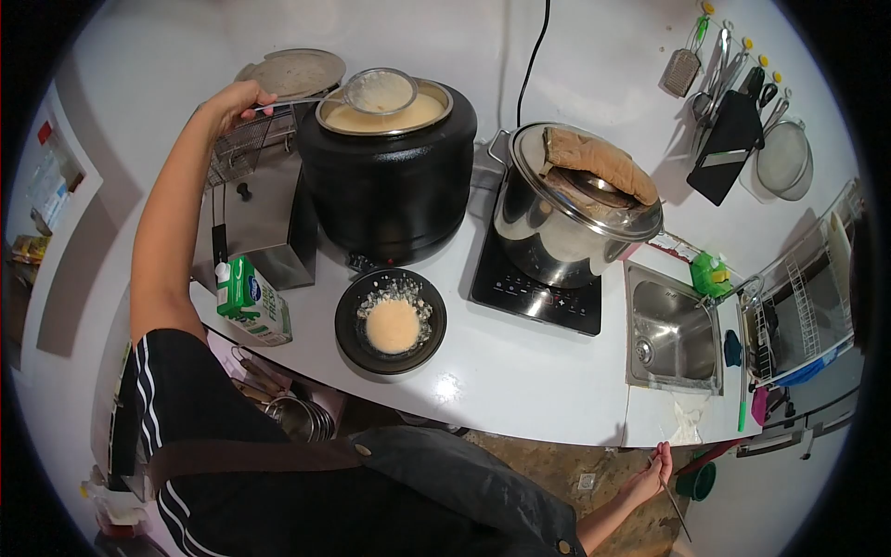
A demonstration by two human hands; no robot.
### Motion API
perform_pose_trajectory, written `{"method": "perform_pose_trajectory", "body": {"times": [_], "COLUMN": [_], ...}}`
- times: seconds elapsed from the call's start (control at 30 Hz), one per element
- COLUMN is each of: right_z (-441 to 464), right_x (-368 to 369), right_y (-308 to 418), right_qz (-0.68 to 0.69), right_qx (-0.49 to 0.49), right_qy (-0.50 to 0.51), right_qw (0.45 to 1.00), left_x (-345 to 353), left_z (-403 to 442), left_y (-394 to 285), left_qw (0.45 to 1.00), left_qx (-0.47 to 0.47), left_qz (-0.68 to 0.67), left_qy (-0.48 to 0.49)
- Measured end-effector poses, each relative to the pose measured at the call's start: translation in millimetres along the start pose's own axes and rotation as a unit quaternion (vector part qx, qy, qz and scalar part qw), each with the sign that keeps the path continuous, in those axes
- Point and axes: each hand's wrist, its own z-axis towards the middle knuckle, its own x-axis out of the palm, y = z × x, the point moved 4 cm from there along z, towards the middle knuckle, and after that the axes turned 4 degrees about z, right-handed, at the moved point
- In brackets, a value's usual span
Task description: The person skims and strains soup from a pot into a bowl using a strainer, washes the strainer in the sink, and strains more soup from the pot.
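My left hand (239,100) is closed around the handle of a round fine-mesh strainer (382,92). The strainer is over the mouth of a black soup kettle (390,195), with some pale stuff in its mesh. Creamy liquid (348,119) fills the kettle close to its metal rim. Below the kettle, a black bowl (346,339) holds cream-coloured liquid ringed by whitish lumps. At the lower right, past the counter's front edge, my right hand (652,476) grips a thin dark rod (679,518); what the rod belongs to cannot be made out.
A green-and-white carton (252,302) stands by a steel fryer (264,223) with a wire basket. A lidded steel pot (557,241) topped with a brown cloth sits on a black induction cooker (538,302). Right of it are a sink (676,325), a dish rack and hanging utensils.
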Motion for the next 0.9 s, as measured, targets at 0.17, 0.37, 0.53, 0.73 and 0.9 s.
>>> {"method": "perform_pose_trajectory", "body": {"times": [0.17, 0.37, 0.53, 0.73, 0.9], "right_z": [-3.0, -2.6, 4.4, 16.3, 21.1], "right_x": [1.3, 5.6, 10.2, 23.4, 31.1], "right_y": [-0.1, -0.5, -12.5, -17.7, -20.6], "right_qz": [-0.015, -0.020, -0.004, -0.006, 0.004], "right_qx": [-0.008, 0.001, 0.012, 0.020, 0.044], "right_qy": [0.006, 0.005, 0.020, 0.044, 0.044], "right_qw": [1.000, 1.000, 1.000, 0.999, 0.998], "left_x": [-2.3, 0.3, 8.3, 10.9, 10.2], "left_z": [2.5, 5.7, 3.2, -18.5, -32.6], "left_y": [1.9, 18.2, 39.0, 42.3, 40.3], "left_qw": [0.999, 0.998, 0.997, 0.995, 0.995], "left_qx": [0.028, 0.027, 0.033, 0.021, 0.010], "left_qz": [-0.015, -0.038, -0.054, -0.073, -0.056], "left_qy": [-0.006, -0.033, -0.049, -0.067, -0.080]}}
